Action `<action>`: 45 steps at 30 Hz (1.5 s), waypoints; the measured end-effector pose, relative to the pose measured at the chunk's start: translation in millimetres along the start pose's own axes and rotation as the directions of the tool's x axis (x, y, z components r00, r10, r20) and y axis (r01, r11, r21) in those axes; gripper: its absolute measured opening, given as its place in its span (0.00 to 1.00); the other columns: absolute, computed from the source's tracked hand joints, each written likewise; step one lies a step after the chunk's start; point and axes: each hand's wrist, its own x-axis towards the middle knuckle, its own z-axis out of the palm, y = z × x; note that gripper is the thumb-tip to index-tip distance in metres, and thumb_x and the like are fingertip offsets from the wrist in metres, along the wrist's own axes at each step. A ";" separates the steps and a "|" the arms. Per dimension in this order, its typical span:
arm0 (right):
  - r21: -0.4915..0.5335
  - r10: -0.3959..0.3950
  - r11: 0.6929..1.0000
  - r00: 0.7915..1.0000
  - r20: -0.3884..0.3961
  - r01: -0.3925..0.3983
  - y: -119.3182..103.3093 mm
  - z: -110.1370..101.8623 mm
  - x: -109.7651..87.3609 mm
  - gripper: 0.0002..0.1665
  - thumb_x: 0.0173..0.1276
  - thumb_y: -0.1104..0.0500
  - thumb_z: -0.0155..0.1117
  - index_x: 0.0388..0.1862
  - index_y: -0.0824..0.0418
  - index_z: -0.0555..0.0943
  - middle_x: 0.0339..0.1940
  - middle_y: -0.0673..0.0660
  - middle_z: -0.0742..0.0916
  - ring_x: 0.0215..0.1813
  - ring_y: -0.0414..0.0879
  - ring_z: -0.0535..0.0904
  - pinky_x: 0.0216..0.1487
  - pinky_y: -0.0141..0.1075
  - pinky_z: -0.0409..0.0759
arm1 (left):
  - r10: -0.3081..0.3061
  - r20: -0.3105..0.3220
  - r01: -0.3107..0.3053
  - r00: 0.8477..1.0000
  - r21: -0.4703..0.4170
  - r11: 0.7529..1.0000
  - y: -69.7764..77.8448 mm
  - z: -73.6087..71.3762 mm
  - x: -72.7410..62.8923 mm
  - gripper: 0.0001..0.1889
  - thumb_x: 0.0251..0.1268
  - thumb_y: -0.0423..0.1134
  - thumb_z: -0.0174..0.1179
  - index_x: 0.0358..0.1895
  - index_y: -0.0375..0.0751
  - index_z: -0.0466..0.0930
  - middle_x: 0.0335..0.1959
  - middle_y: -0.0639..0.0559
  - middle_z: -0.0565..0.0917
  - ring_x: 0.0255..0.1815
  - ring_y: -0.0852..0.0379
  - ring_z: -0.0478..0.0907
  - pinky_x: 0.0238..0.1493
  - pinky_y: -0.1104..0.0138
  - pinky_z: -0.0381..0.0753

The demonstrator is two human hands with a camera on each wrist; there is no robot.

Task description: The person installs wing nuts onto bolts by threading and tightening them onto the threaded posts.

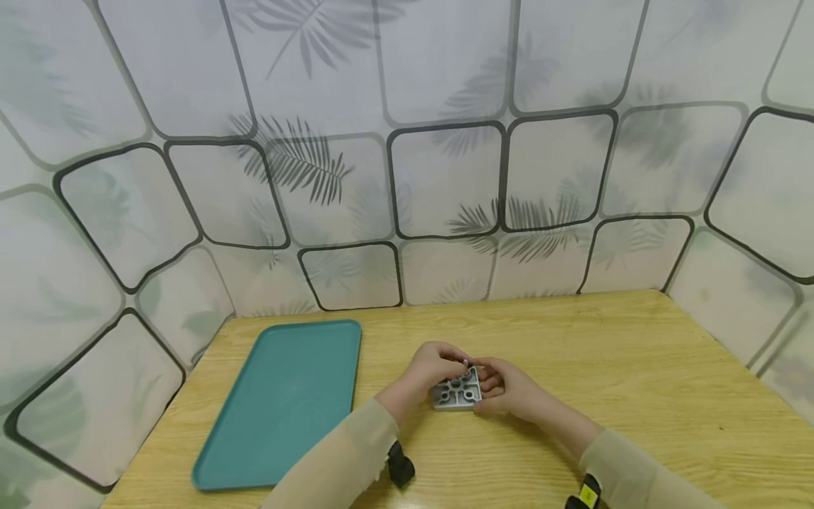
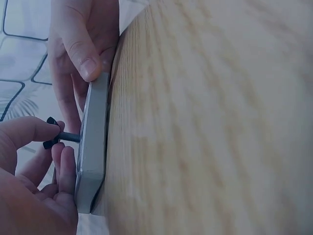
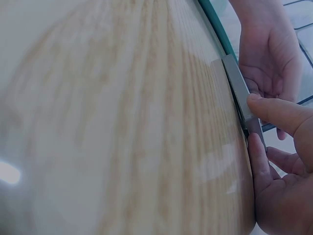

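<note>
A square grey metal plate (image 1: 454,400) with ribs and round holes lies on the wooden table, seen edge-on in both wrist views. My left hand (image 1: 432,369) pinches the black, knob-like head of a thumb screw (image 2: 70,137) between thumb and finger. The screw's threaded shank points at the plate's upper face and its tip meets it; whether it sits in a hole is hidden. With thumb and fingers at the plate's right edge, my right hand (image 3: 283,161) grips it and steadies it against the table.
A teal tray (image 1: 286,403) lies on the left part of the wooden table (image 1: 604,367). Patterned cloth (image 1: 445,184) with leaf prints and dark outlines hangs behind and at both sides. Each wrist bears a dark strap (image 1: 399,464).
</note>
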 end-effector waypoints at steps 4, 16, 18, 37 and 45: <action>0.000 0.012 1.000 1.000 -0.007 -0.012 -2.3 1.0 -0.5 0.50 0.61 0.71 0.79 0.76 0.83 0.62 0.56 0.70 0.80 0.51 0.49 0.78 0.49 0.30 0.83 | -0.004 0.018 0.004 1.000 0.000 1.000 0.7 0.3 0.3 0.09 0.65 0.28 0.66 0.46 0.36 0.92 0.44 0.46 0.90 0.35 0.60 0.78 0.39 0.69 0.80; 0.000 0.009 1.000 1.000 0.000 -0.009 -5.5 1.4 -2.3 0.50 0.62 0.70 0.78 0.76 0.84 0.61 0.55 0.70 0.80 0.51 0.50 0.77 0.48 0.29 0.82 | -0.026 0.007 0.026 1.000 -0.045 0.999 3.9 2.9 1.2 0.18 0.59 0.25 0.60 0.53 0.35 0.85 0.31 0.53 0.78 0.30 0.60 0.74 0.34 0.73 0.76; 0.000 0.004 1.000 1.000 0.001 -0.004 -5.0 1.4 -2.1 0.50 0.61 0.70 0.78 0.76 0.84 0.61 0.55 0.70 0.80 0.51 0.49 0.77 0.48 0.28 0.82 | -0.029 -0.009 0.029 1.000 -0.060 0.998 5.0 4.0 0.8 0.18 0.59 0.27 0.58 0.53 0.33 0.84 0.33 0.52 0.79 0.32 0.59 0.75 0.35 0.73 0.78; -0.010 -0.003 1.000 1.000 -0.003 0.003 -1.7 0.5 -1.1 0.49 0.61 0.69 0.79 0.75 0.82 0.64 0.54 0.68 0.80 0.51 0.49 0.77 0.49 0.30 0.83 | 0.026 -0.133 -0.018 0.991 0.063 0.998 3.9 13.0 -6.1 0.14 0.61 0.40 0.79 0.42 0.40 0.84 0.29 0.53 0.78 0.30 0.58 0.71 0.35 0.69 0.71; -0.015 -0.001 1.000 1.000 -0.005 0.001 -2.3 0.8 -1.2 0.51 0.62 0.69 0.80 0.76 0.83 0.62 0.54 0.68 0.80 0.52 0.49 0.78 0.50 0.33 0.84 | 0.040 -0.142 -0.022 0.989 0.123 0.992 3.8 13.3 -5.3 0.13 0.60 0.39 0.79 0.38 0.40 0.83 0.28 0.54 0.78 0.30 0.59 0.70 0.34 0.69 0.71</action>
